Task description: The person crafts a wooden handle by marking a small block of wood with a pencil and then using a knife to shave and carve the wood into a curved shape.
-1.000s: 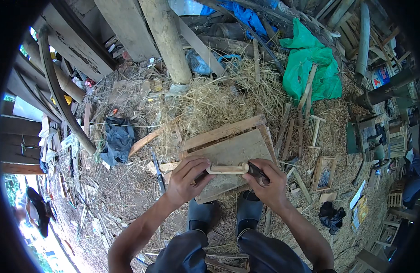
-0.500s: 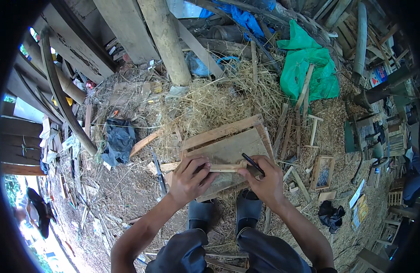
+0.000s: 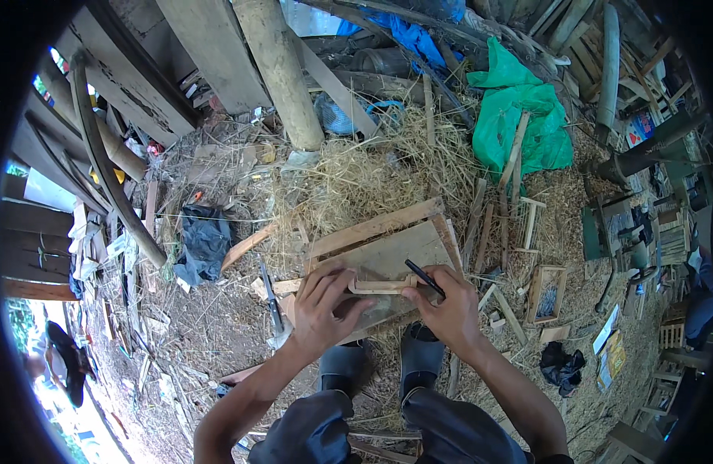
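A narrow pale wooden strip (image 3: 381, 288) spans the gap between my two hands, above a wooden board. My left hand (image 3: 319, 303) has its fingers curled over the strip's left end, where a small upright pale edge of wood shows. My right hand (image 3: 452, 306) pinches the right end with thumb and fingers. That same hand also holds a black pen (image 3: 424, 278), slanting up to the left. Beneath lies the flat greyish board (image 3: 391, 254), with a longer wooden batten (image 3: 376, 226) along its far side. The fingertips of my left hand are partly hidden.
A knife (image 3: 270, 298) lies left of my left hand. Black plastic (image 3: 204, 243) is farther left, a green plastic bag (image 3: 523, 127) far right. A small wooden box (image 3: 547, 294) with nails stands at right. Straw and wood scraps litter the ground around my boots (image 3: 422, 357).
My left hand has shifted slightly, its fingers now straighter and its thumb farther from the strip. The pen in my right hand has moved a little to the left.
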The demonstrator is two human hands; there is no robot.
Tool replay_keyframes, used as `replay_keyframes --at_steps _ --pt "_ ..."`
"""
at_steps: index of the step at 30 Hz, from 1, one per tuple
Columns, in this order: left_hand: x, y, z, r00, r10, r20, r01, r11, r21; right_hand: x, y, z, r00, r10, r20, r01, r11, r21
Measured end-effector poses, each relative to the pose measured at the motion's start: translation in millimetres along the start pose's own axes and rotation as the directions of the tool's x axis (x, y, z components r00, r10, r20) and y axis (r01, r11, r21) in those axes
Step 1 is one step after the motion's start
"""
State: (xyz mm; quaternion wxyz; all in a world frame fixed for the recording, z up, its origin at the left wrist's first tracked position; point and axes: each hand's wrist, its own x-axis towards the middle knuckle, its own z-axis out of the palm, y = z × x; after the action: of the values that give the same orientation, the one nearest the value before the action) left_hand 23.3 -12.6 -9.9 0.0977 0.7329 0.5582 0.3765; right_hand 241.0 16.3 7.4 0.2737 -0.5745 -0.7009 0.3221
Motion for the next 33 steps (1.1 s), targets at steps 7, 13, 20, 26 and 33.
replay_keyframes --at_steps 7,13,20,26,33 --pt "-8 10 12 0.982 -0.187 -0.028 0.186 0.982 -0.040 1 -2 1 1.000 -0.010 -0.003 0.010 1.000 -0.013" --pt "-9 15 19 0.920 -0.379 -0.104 0.358 0.917 -0.177 1 1 1 1.000 -0.012 -0.001 0.012 1.000 -0.007" --pt "-13 9 24 0.934 -0.341 -0.106 0.311 0.923 -0.225 7 -8 -9 0.996 0.078 0.041 -0.078 0.997 0.019" --pt "-13 9 24 0.950 -0.288 -0.123 0.263 0.947 -0.186 37 -9 -24 0.980 0.174 -0.092 -0.109 0.867 0.486" --pt "-14 5 27 0.957 -0.254 -0.141 0.230 0.959 -0.164 40 -23 3 0.970 -0.155 0.185 0.040 0.860 0.509"
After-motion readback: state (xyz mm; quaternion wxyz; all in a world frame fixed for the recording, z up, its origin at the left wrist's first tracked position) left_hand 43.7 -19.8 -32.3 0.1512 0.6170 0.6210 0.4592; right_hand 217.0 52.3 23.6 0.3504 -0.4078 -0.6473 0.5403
